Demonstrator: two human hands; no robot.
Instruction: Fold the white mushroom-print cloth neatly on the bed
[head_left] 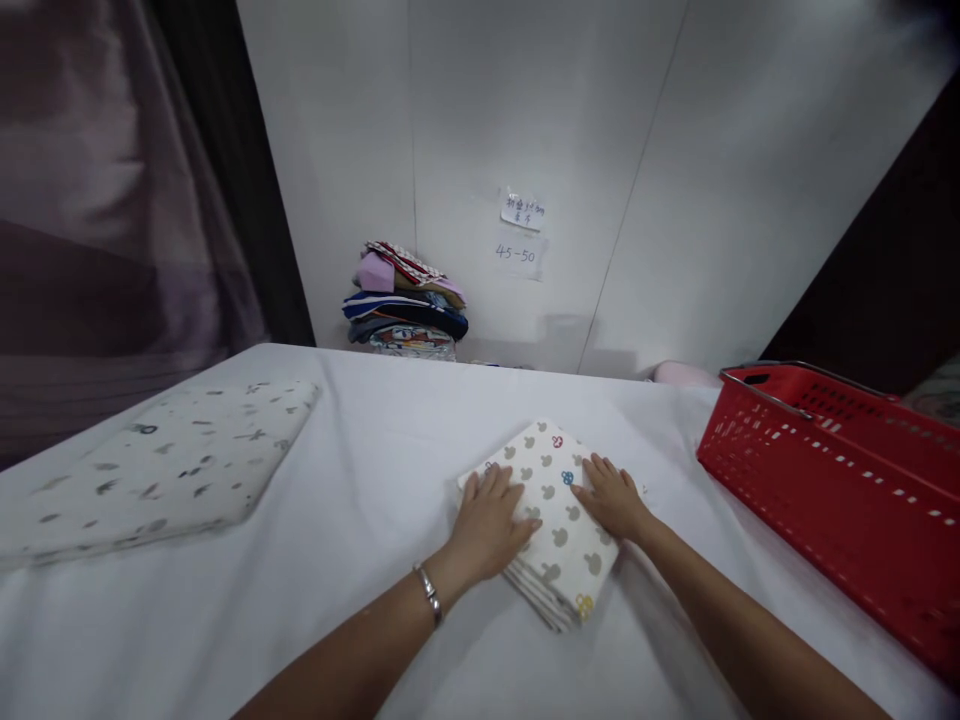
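Note:
A folded white cloth [555, 510] with a print of grey, red, blue and yellow shapes lies turned at an angle on the white-covered table [360, 590]. Several folded layers show along its near left edge. My left hand [487, 525] rests flat on the cloth's left side, fingers spread. Over on the right side, my right hand [611, 498] presses down with its fingers stretched out. Neither hand grips the fabric. A silver bracelet [429, 594] circles my left wrist.
Another folded white cloth [172, 465] with leaf-like prints lies on the table's left. A red plastic basket [832, 500] with a metal handle stands at the right. Behind the table, a stack of folded fabrics [409, 300] rises by the wall, which bears paper labels [521, 255].

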